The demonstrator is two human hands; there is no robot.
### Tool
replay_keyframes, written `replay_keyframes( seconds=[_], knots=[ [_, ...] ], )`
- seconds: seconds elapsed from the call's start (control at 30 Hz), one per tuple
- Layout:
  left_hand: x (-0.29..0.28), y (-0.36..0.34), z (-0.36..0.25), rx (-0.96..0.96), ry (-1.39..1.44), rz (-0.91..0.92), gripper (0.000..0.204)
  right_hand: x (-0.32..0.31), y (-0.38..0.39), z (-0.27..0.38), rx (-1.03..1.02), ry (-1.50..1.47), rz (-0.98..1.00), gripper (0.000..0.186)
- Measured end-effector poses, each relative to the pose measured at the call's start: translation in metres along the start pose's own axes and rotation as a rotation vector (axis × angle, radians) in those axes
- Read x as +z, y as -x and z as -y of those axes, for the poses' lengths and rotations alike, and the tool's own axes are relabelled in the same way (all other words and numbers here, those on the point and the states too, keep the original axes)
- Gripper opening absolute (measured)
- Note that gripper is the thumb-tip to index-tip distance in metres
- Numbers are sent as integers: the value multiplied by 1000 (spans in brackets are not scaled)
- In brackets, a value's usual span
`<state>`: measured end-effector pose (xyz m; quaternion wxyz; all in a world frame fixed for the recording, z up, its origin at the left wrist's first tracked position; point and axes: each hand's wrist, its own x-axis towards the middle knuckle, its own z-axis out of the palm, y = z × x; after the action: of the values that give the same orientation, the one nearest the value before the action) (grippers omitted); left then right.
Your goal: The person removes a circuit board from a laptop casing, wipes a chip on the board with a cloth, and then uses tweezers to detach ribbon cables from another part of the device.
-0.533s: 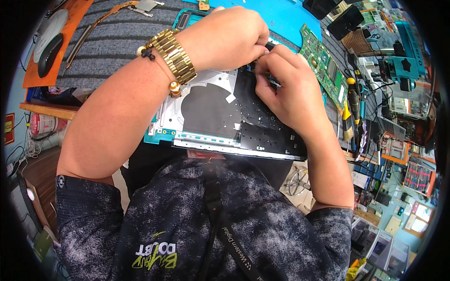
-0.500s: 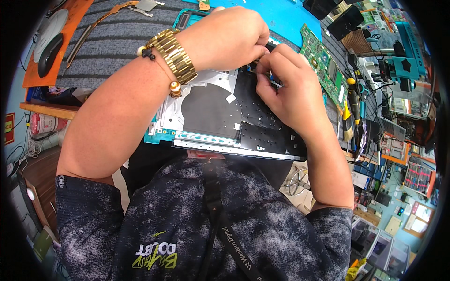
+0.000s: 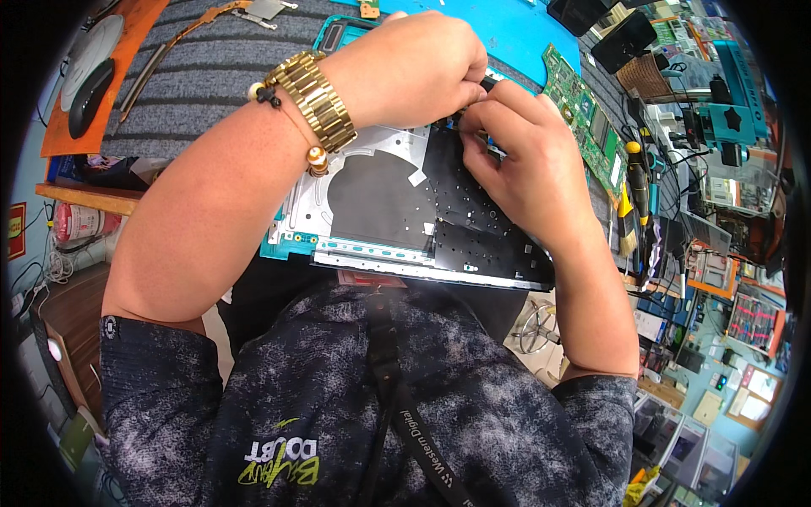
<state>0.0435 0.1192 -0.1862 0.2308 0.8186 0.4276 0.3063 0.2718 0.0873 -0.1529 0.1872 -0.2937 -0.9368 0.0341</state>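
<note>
A laptop chassis (image 3: 378, 203) lies in front of me, teal at its edges, with silver metal and black sheeting inside. My left hand (image 3: 422, 72) reaches across its far side, fingers curled down and pressed together. Facing it from the right, my right hand (image 3: 524, 144) is bent into a pinch close to the left fingertips. Both sets of fingertips meet near the chassis's far edge, over a small dark part. What they grip there is hidden by the fingers. A gold watch (image 3: 312, 101) is on my left wrist.
A green circuit board (image 3: 591, 118) lies right of the chassis, by a yellow-handled brush (image 3: 626, 224) and a screwdriver (image 3: 638, 177). Beyond is a blue mat (image 3: 524, 38). A copper heat pipe (image 3: 177, 42) and a black mouse (image 3: 91, 100) lie at the left.
My right fingers have shifted very slightly toward the left hand. Otherwise the hands and the chassis hold nearly the same place.
</note>
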Motion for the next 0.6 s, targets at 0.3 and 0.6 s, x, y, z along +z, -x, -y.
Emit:
replay_keyframes(
  seconds=[0.3, 0.6],
  knots=[
    [2, 5, -2, 61, -55, -30, 15, -2, -3, 0, -80, 37, 21, 19],
    [2, 0, 1, 58, -59, -43, 14, -2, -7, -7, -127, 47, 44, 18]
  ],
)
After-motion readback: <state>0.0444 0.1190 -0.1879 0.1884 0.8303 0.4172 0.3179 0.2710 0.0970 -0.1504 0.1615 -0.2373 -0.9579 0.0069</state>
